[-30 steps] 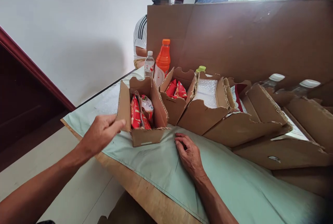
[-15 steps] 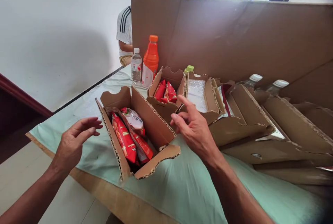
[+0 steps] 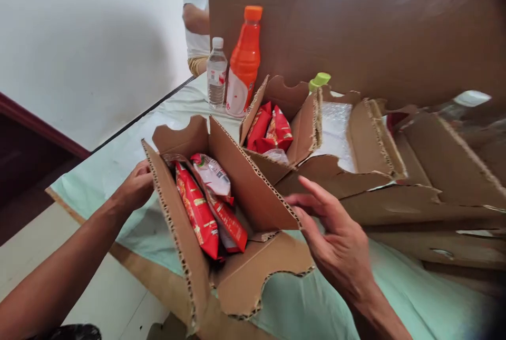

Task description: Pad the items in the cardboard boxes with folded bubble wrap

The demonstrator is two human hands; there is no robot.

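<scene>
A cardboard box (image 3: 261,184) with an uncovered top stands before me, holding several red snack packets (image 3: 197,211), one with its white back showing. My left hand (image 3: 138,184) is against the outer face of its left wall, fingers curled and partly hidden by the cardboard. At the front end of the right wall, my right hand (image 3: 336,240) has its thumb at the edge and some fingers behind it, with the index finger stretched out. The box is gripped between both hands. Its notched front flap (image 3: 261,277) leans outward toward me.
Behind stand a small water bottle (image 3: 216,74) and a large orange bottle (image 3: 245,60). A row of cardboard compartments (image 3: 367,134) runs right, with red packets (image 3: 272,129) and bubble wrap (image 3: 336,129). A tall cardboard panel (image 3: 356,23) backs the green-covered table (image 3: 300,298); a person (image 3: 196,18) is beyond.
Both hands have closed in from apart onto the box's side walls. The box's front end has come nearer to me and its flap leans out further. My view has tilted down.
</scene>
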